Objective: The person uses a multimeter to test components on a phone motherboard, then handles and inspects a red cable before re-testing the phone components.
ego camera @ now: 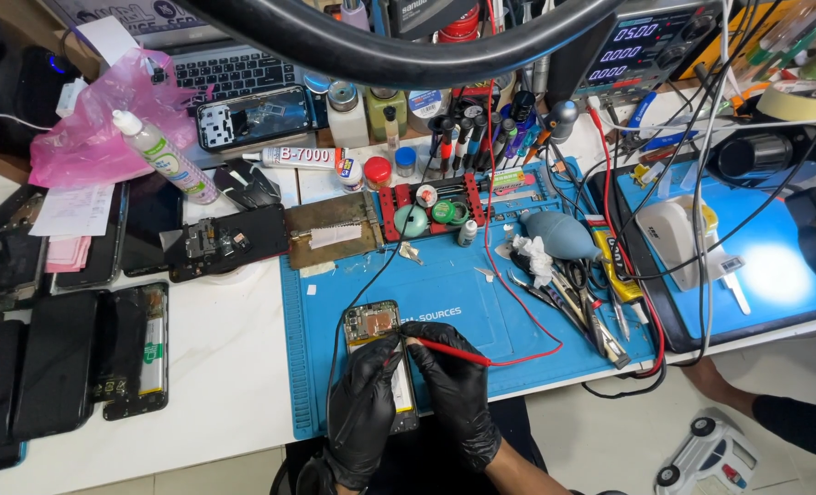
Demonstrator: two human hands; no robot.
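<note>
A: From the head camera, how do the hands sit?

B: Both wear black glossy gloves and come up from the bottom edge, wrists close together; the left hand (364, 403) lies over the lower half of an opened phone (378, 346), fingers curled and pinching a thin black probe (391, 350) whose tip touches the board; the right hand (454, 385) is pressed together around a red probe (445, 352), held like a pen, tip just beside the black one.

A: Where is the phone?

B: Flat on the blue rubbery work mat (445, 293), near its front edge, back cover off, its upper circuitry bare.

A: Counts?

B: Two probes, one red lead (527, 321) looping right across the mat; on the white table (225, 367) to the left, one opened phone with its battery showing (137, 353) beside at least two dark slabs; I cannot tell the exact number in that pile.

A: Textures elsewhere?

B: A crinkled pink plastic bag (87, 128); a white squeeze bottle (165, 156) lying tilted on it; a smooth grey-blue rubber blower bulb (562, 234); a heap of metal tweezers (582, 302), touching and overlapping; a power supply with lit digits (642, 46) at the back.
</note>
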